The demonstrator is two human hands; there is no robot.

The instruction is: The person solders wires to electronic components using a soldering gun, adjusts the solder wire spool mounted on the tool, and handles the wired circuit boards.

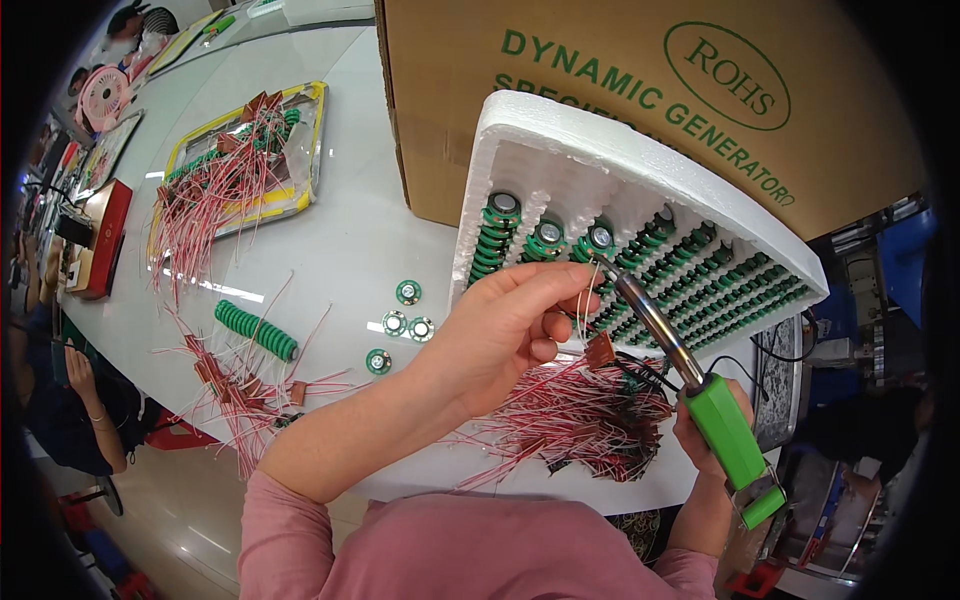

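My left hand [510,315] is closed in a pinch on thin wires [588,293] at the front of a white foam tray [650,135]. A small brown circuit board [600,350] hangs on wires below those fingers. My right hand [700,440] is wrapped round the handle of a green soldering iron [728,430]. The iron's tip points up and left, close to my left fingertips and a round metal-capped part [600,236] in the tray. Whether the tip touches the part cannot be made out. Rows of stacked green round parts [495,237] fill the tray's grooves.
A large cardboard box [440,120] stands behind the tray. Piles of red and white wires [590,420] lie below my hands. Leftward are loose round parts [408,292], a green stack [255,331] and a yellow-rimmed tray [318,130]. Another person's hand [78,370] shows far left.
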